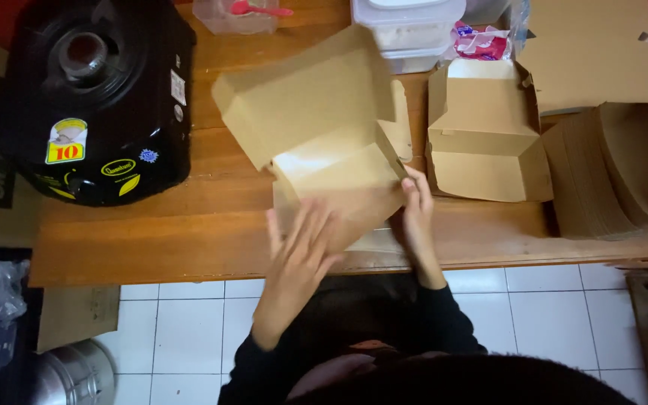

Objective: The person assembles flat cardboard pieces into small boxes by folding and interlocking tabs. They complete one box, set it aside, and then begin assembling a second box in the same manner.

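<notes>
- Right now the person is folding a brown cardboard box [339, 169] into shape on the wooden table [151, 240], near its front edge; I judge this to be the forming step, with the base taking shape and the lid not yet closed.
- The left hand [301, 244] is lying with fingers spread and flat against the box's near wall, pressing rather than gripping.
- The right hand [416, 206] is curling its fingers around the box's right near corner, pinching the side flap there.
- The box is sitting open, its lid standing up and leaning away toward the upper left, its white-lined inside facing up.
- Its long axis is running roughly left to right across the table, slightly skewed.
- By my judgement, the next move is calling for the side flap to be seated while the near wall is held firm.
- Just beside it on the right, another folded box [485, 135] is standing open, with a stack of flat blanks [609, 172] further right.
</notes>
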